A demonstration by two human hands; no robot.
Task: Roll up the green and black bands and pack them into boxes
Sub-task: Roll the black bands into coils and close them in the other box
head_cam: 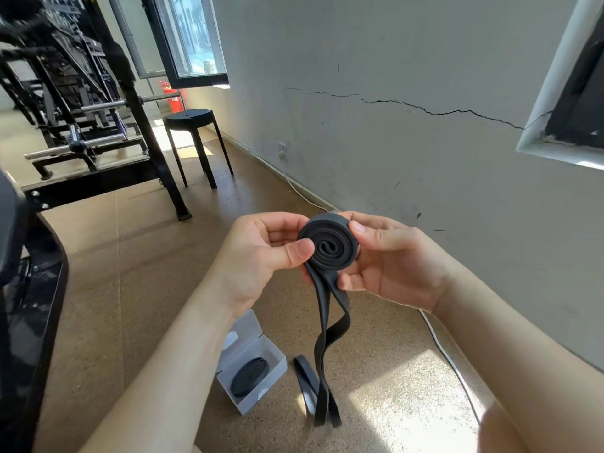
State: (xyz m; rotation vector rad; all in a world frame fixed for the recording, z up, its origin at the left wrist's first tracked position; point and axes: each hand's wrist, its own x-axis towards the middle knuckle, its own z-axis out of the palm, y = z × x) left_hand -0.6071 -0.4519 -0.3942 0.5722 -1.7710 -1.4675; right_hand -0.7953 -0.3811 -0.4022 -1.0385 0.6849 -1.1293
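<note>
Both hands hold a black band [330, 243] at chest height, most of it wound into a flat spiral. My left hand [261, 253] pinches the roll's left side with thumb in front. My right hand [389, 256] grips its right side, thumb on the top edge. The band's loose tail [323, 348] hangs down to the floor, where its end lies folded. Below on the floor stands an open clear plastic box [274, 374] with a rolled black band [250, 376] lying inside. No green band is in view.
A black stool [192, 122] stands by the grey wall [408, 142]. Black gym equipment [81, 103] fills the left side. A white cable [447, 354] runs along the cork floor near the wall. A sunlit patch lies at the lower right.
</note>
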